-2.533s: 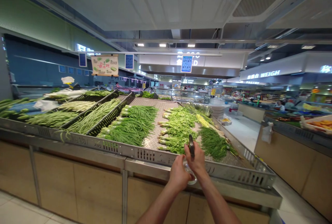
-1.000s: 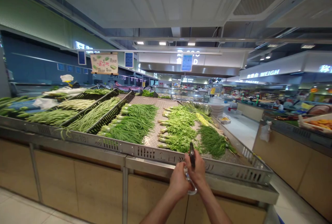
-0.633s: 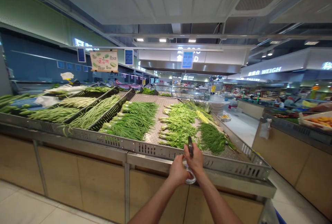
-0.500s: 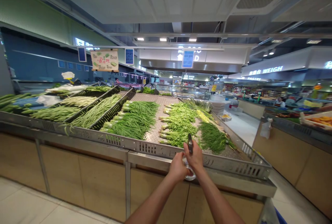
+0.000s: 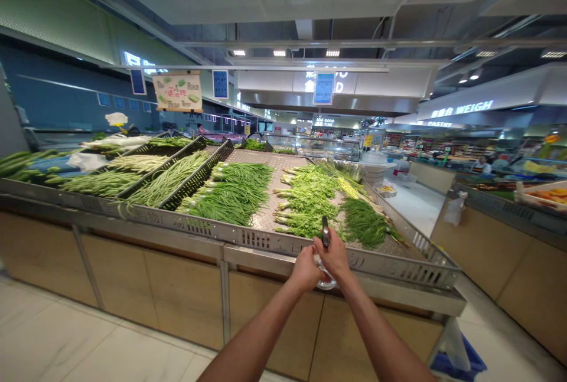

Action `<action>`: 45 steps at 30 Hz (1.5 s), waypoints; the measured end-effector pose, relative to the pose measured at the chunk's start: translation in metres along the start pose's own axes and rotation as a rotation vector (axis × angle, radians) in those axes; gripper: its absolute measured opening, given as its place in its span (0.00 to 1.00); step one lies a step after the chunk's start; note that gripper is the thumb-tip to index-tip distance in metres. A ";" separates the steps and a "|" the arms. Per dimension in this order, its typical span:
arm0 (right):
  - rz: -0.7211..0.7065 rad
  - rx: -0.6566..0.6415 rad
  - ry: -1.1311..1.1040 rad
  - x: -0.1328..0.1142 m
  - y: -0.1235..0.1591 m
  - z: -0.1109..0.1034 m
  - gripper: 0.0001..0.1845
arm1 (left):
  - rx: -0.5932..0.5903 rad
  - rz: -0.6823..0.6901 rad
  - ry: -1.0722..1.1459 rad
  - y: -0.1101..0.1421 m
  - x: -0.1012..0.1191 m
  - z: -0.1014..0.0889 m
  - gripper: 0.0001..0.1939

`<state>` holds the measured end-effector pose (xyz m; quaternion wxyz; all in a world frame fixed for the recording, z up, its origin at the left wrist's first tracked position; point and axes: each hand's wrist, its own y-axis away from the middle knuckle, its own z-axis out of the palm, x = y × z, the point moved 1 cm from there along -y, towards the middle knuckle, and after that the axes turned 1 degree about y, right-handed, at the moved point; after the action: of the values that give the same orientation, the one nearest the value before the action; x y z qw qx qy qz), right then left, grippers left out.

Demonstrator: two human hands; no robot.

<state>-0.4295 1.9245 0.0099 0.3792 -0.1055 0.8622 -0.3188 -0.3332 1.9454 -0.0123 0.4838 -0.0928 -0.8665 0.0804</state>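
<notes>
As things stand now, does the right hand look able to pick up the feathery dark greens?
Probably not right away: the right hand is closed around a dark-topped clear bottle. The way itself looks fairly free: the feathery dark greens lie uncovered behind the low front rim.

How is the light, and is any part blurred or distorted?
Head view: ceiling lamps and the WEIGH sign glow; head view: glare on the metal tray; head view: left hand and right hand look clear, the right-edge crate softer and seemingly stretched.
</notes>
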 end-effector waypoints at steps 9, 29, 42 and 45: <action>0.005 0.032 0.028 -0.006 -0.001 -0.003 0.21 | -0.026 0.002 -0.031 0.002 0.009 -0.004 0.31; 0.032 0.076 0.019 -0.004 0.019 0.005 0.19 | -0.012 -0.014 -0.059 0.021 0.001 -0.002 0.32; 0.068 0.055 0.071 -0.005 0.017 0.005 0.16 | 0.003 0.008 -0.042 0.021 0.000 -0.002 0.32; 0.077 0.065 0.078 -0.006 0.016 0.005 0.16 | 0.004 0.009 -0.036 0.022 0.003 -0.004 0.31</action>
<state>-0.4211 1.9375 0.0006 0.3604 -0.0475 0.8690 -0.3356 -0.3295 1.9673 -0.0124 0.4681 -0.0941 -0.8745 0.0858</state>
